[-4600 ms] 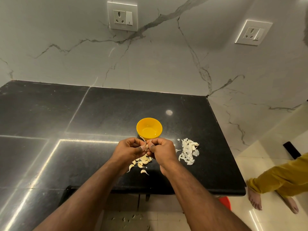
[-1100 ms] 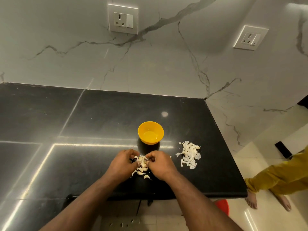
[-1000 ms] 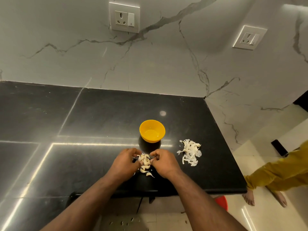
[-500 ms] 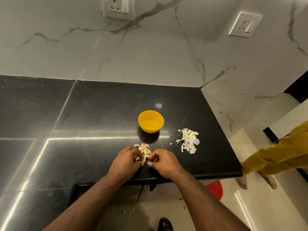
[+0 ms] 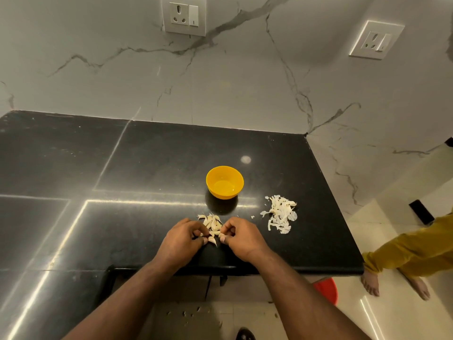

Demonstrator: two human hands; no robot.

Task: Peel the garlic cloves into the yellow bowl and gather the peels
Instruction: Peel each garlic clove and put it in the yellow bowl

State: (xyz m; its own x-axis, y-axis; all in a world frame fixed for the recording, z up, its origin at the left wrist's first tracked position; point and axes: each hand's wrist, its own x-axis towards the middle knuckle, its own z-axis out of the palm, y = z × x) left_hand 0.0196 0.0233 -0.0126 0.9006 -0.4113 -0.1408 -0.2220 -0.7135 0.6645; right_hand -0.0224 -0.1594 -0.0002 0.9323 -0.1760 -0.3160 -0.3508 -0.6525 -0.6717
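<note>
A small yellow bowl (image 5: 224, 182) stands on the black counter (image 5: 122, 168), and I cannot tell what lies inside it. Just in front of it lies a small heap of garlic cloves (image 5: 212, 223). My left hand (image 5: 180, 242) and my right hand (image 5: 241, 238) sit low at the near side of that heap, fingers curled. Each pinches at a clove between thumb and fingertips. A pile of white garlic peels (image 5: 280, 213) lies to the right of the bowl.
The counter ends at a front edge (image 5: 294, 268) right under my wrists and a right edge by the peels. A person in yellow clothes (image 5: 416, 253) stands barefoot on the floor at right. A red object (image 5: 327, 289) sits under the counter. Scraps lie on the floor tiles.
My hands came down from in front of the bowl to the heap of cloves and stay there. The camera view has shifted slightly.
</note>
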